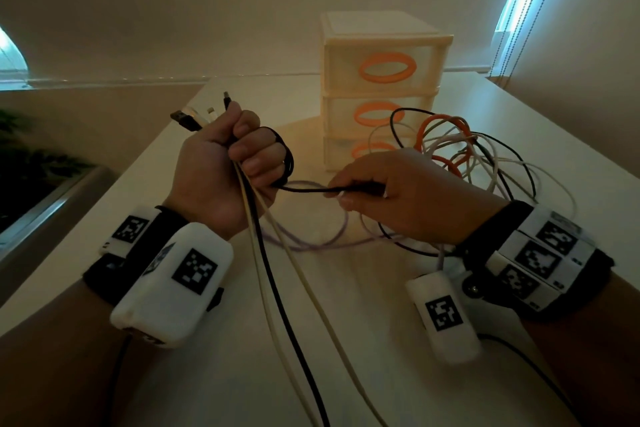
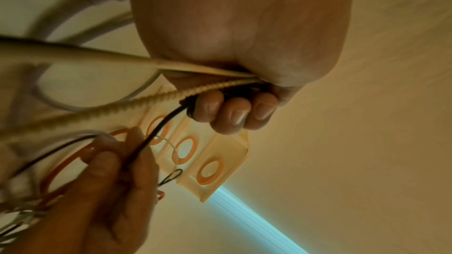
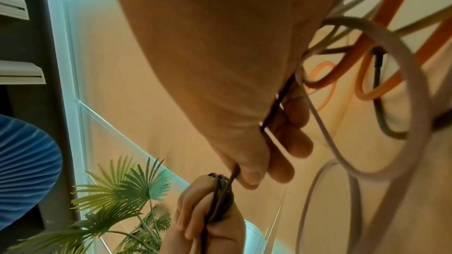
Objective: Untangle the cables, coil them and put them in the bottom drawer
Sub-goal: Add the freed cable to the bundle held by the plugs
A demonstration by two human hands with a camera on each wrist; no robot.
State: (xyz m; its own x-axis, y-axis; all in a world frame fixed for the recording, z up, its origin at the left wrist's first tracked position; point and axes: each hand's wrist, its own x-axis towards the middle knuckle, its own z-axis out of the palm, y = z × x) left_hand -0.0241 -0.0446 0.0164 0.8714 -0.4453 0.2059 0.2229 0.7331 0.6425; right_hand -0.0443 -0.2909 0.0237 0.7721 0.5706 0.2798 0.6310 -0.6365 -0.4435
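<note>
**Desk:** Where is the black cable [image 1: 301, 188] right now?

**Me:** I see it strung between both hands, in front of the drawer unit [image 1: 381, 87]. The left hand [image 1: 221, 163] is fisted around a bundle: the black cable is looped several times round its fingers [image 2: 234, 113], and two cream cables [image 1: 294, 288] run down from the same fist toward me. Four plug ends [image 1: 201, 114] stick up above the thumb.

**Desk:** And the right hand?

**Me:** The right hand [image 1: 401, 194] pinches the black cable between thumb and fingertips, just right of the left fist.

**Desk:** The rest of the cables?

**Me:** A loose tangle [image 1: 460, 156] of white, black and orange [image 1: 440, 128] lies on the table [image 1: 346, 322], touching the unit's right front corner. A pale purple cable [image 1: 311, 239] curls on the table below the hands.

**Desk:** The drawers?

**Me:** Three, stacked, each with an orange ring handle. All look closed; the bottom drawer [image 1: 349, 152] is half hidden behind the right hand. I cannot tell what is in any of them.
</note>
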